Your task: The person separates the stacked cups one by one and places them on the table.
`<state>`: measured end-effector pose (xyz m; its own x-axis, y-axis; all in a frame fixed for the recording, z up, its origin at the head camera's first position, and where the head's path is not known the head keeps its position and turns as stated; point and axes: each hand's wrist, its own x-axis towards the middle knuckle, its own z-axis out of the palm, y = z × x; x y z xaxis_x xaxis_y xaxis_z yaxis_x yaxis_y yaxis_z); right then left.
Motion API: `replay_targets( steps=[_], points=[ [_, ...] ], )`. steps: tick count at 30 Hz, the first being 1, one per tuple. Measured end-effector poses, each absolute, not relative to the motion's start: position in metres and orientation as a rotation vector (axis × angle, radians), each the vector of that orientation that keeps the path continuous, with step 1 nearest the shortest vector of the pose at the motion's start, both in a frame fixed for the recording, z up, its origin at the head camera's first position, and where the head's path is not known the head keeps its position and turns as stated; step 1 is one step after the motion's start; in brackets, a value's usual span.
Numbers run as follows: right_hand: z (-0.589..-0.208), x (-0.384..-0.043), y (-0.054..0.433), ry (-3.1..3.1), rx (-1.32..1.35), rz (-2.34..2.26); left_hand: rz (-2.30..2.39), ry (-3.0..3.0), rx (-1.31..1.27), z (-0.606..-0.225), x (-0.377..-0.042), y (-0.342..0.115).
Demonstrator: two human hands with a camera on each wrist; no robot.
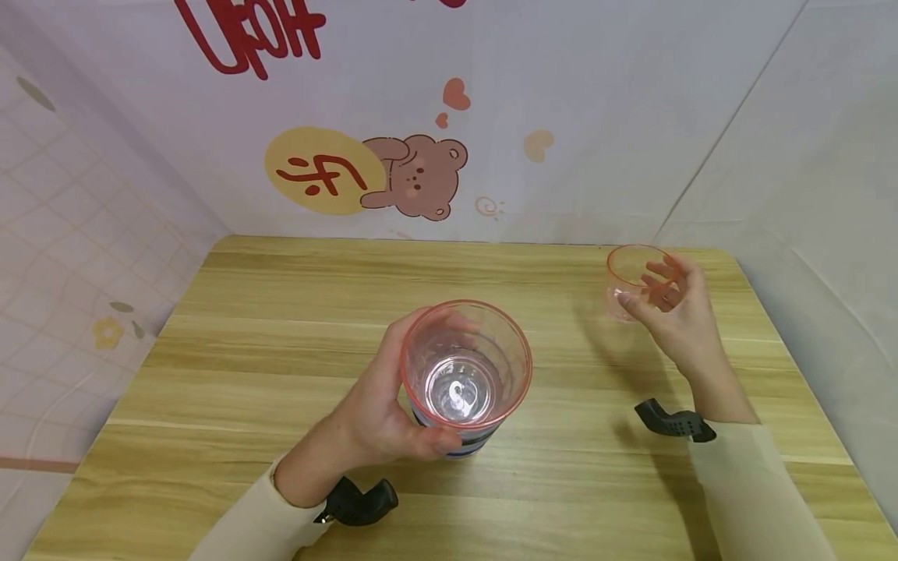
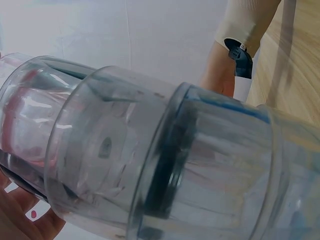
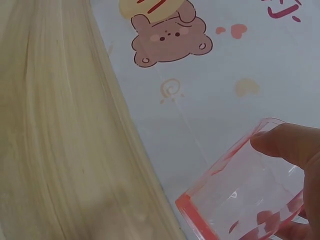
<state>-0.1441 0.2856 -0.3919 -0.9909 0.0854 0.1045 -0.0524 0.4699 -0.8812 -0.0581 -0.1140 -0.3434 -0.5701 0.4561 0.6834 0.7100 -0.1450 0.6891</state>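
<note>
Two grips were in use, and each was curled round something. By the left hand (image 1: 389, 409), a stack of clear cups (image 1: 459, 382) was held round its side at the middle of the counter (image 1: 281, 343), mouth up, its long axis roughly up and down. By the right hand (image 1: 677, 312), the farther one, a single cup (image 1: 627, 274) was held between thumb and fingers. It was placed far and right of the stack, well apart. No brand or label could be read on the cups. On the wall (image 1: 596, 70), a red sign (image 1: 323, 175) was printed sideways, seemingly 乐.
</note>
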Motion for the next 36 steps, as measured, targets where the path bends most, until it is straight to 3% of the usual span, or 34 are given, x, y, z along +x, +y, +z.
replay_targets(
  steps=[36],
  points=[
    [-0.418,-0.167,0.306,-2.556,-0.358,1.603,-1.750,-1.871,-1.348,-0.345,-0.060,-0.114]
  ],
)
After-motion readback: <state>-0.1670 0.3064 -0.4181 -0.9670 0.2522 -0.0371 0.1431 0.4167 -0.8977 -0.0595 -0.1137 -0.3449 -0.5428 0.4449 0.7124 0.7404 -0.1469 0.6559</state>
